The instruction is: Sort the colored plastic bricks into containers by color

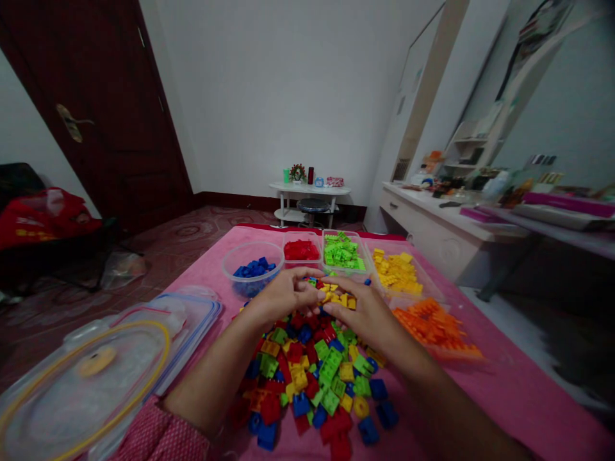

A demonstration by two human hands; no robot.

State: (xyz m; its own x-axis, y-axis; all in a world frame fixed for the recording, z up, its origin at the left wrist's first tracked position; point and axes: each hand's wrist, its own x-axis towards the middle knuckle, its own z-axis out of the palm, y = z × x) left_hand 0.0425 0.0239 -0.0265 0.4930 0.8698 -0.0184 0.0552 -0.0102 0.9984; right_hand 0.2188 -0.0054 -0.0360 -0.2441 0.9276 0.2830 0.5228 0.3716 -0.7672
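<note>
A heap of mixed toy bricks point(312, 378) in red, blue, green and yellow lies on the pink cloth point(504, 397). My left hand point(281, 296) and my right hand point(366, 315) meet above the heap's far end. Both have fingers curled in a pinch around several small yellow bricks point(336, 296) held between them. Behind the hands stand sorted containers: a round bowl of blue bricks point(252, 269), a tub of red bricks point(302, 250), a tub of green bricks point(343, 253), a tub of yellow bricks point(396, 270) and a tub of orange bricks point(435, 326).
Several clear plastic lids point(110, 358) lie stacked at the left of the cloth. A white desk point(432, 224) with clutter stands at the right. A small white table point(310, 195) and a stool are at the far wall. A dark door point(106, 115) is at the left.
</note>
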